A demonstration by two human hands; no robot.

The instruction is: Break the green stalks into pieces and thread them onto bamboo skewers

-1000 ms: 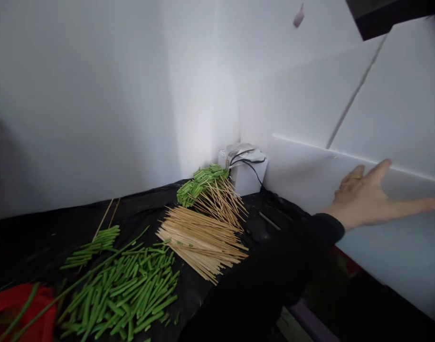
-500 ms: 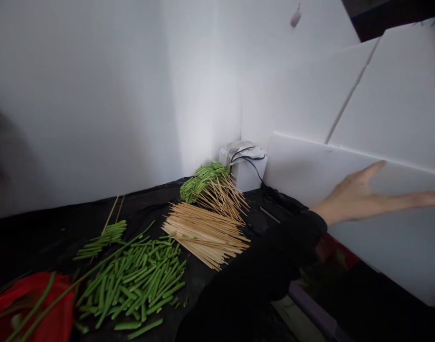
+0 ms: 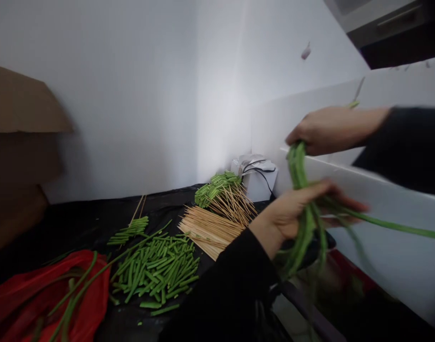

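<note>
My right hand [image 3: 327, 127] reaches in from the right, its fingers closed on the upper bend of a bundle of long green garlic scapes [image 3: 298, 166]. Lower down, my left hand [image 3: 290, 213] is wrapped round the same bundle, its fingertips smeared by motion. Loose ends hang below it, and one stem runs out to the right. On the black-covered table lie a heap of cut scape pieces [image 3: 156, 268], a spread of bare wooden skewers [image 3: 210, 230] and a pile of loaded skewers [image 3: 219, 187]. Cut pieces [image 3: 130, 230] are also threaded on two skewers at the left.
A red plastic bag [image 3: 91, 304] with long stems sits at the front left. Behind it is a cardboard box [image 3: 23, 107]. A small white box [image 3: 260, 183] with a bag and black cord stands in the corner. White panels [image 3: 399, 213] rise at the right.
My left hand, spread and bare-fingered before, has come back leftward and now grips the garlic scapes. My right hand has entered from the right, holding them too. The view has shifted left.
</note>
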